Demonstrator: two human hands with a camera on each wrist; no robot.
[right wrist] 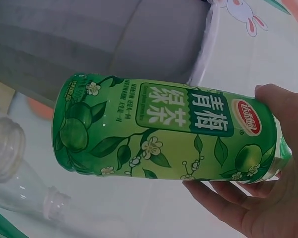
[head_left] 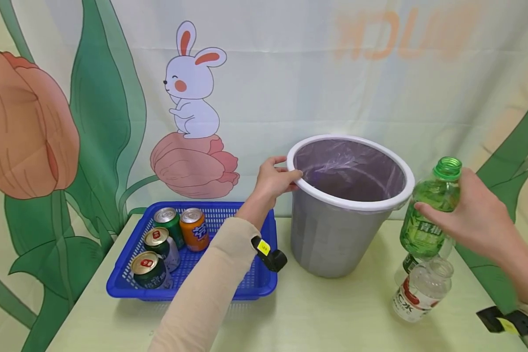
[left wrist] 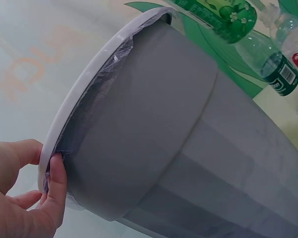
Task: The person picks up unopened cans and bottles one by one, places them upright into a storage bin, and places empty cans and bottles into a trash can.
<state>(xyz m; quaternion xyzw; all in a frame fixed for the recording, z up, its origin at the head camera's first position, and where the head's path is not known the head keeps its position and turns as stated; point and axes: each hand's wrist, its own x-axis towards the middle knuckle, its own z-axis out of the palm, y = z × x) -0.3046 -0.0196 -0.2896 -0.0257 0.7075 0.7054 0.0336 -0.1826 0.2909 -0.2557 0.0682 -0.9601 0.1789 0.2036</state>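
My left hand [head_left: 276, 177] pinches the white rim [head_left: 356, 203] of a grey trash can [head_left: 334, 239] on its left side, thumb on one face and fingers on the other. A thin translucent bag [left wrist: 97, 99] lines the can and folds over under the rim. In my right hand [head_left: 484, 215] is a green plastic tea bottle [head_left: 429, 215], held upright and uncapped, just right of the can and above other bottles. The right wrist view shows its label [right wrist: 164, 131], with thumb and fingers wrapped near its neck end.
A clear bottle with a red and white label [head_left: 422, 291] stands at the right, with another clear bottle [left wrist: 268, 62] behind it. On the left, a blue plastic basket [head_left: 270, 274] holds several drink cans, among them an orange can [head_left: 194, 230]. A printed curtain [head_left: 264, 88] hangs behind the table.
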